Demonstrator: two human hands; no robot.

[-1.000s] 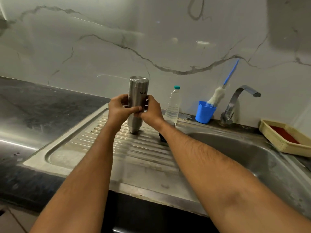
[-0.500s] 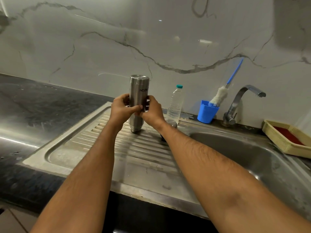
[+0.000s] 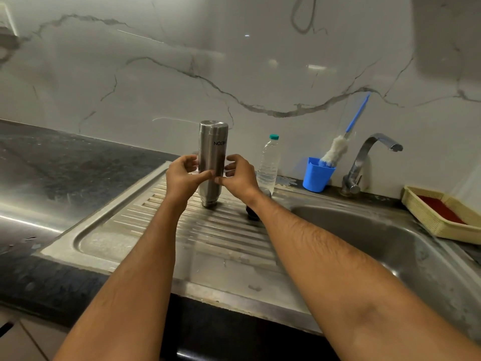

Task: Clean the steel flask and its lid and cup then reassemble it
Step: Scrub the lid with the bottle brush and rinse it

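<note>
Left hand (image 3: 183, 175) and right hand (image 3: 238, 173) flank steel flask (image 3: 212, 162), thumbs touching its front, fingers loosely curled, grip relaxed; flask upside down on ribbed drainboard (image 3: 161, 220), water bottle (image 3: 268, 162) beside

Brushed steel flask (image 3: 212, 157); ribbed matt steel drainboard (image 3: 182, 230); glossy marble wall (image 3: 182, 61); blue plastic cup (image 3: 316, 175).

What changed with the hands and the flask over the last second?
Both hands loosened: the left hand and right hand gripped the steel flask before; now their fingers have spread and only the thumb tips touch it. The flask stayed inverted on the drainboard; the bottle brush is unmoved.
</note>
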